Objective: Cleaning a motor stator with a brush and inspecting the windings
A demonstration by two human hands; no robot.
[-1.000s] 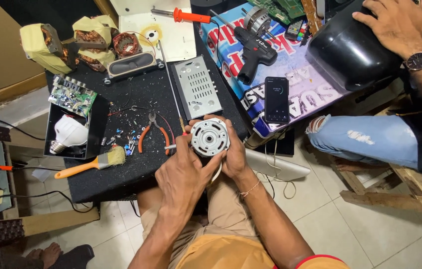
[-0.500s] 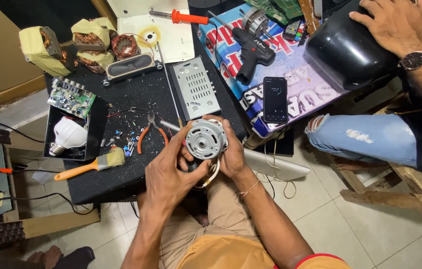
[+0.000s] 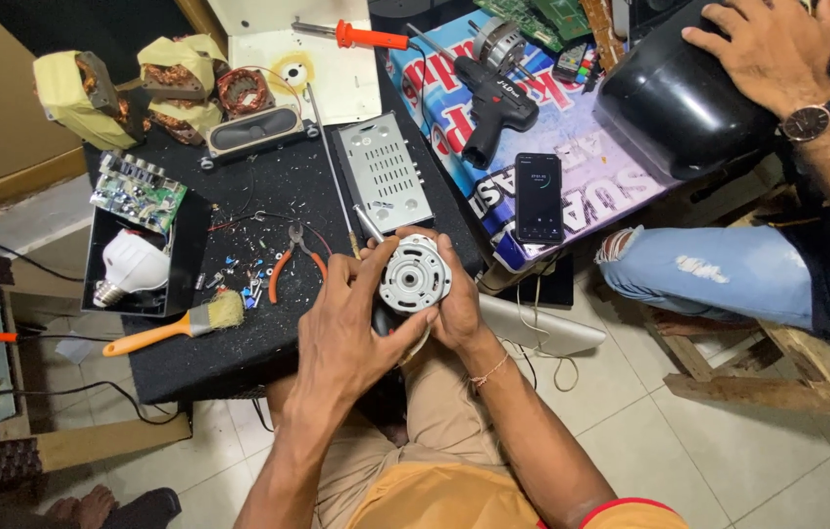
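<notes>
Since the earlier frame, the round grey motor (image 3: pixel 415 275) has tipped so its flat slotted face looks up at the camera, staying over the near edge of the black worktop (image 3: pixel 239 338). Left hand (image 3: pixel 346 328) wraps around its left side, fingers curled tight; right hand (image 3: pixel 456 294) grips the right side. Just left of the hands lie orange-handled pliers (image 3: pixel 290 260) among tiny scattered parts, then a brush (image 3: pixel 175 326). Behind sits a perforated metal cover (image 3: pixel 386 173). Further right, a phone (image 3: pixel 538 197) and a black drill (image 3: pixel 493 106), and another person's hand (image 3: pixel 763 49) resting on a black housing (image 3: pixel 675 98).
</notes>
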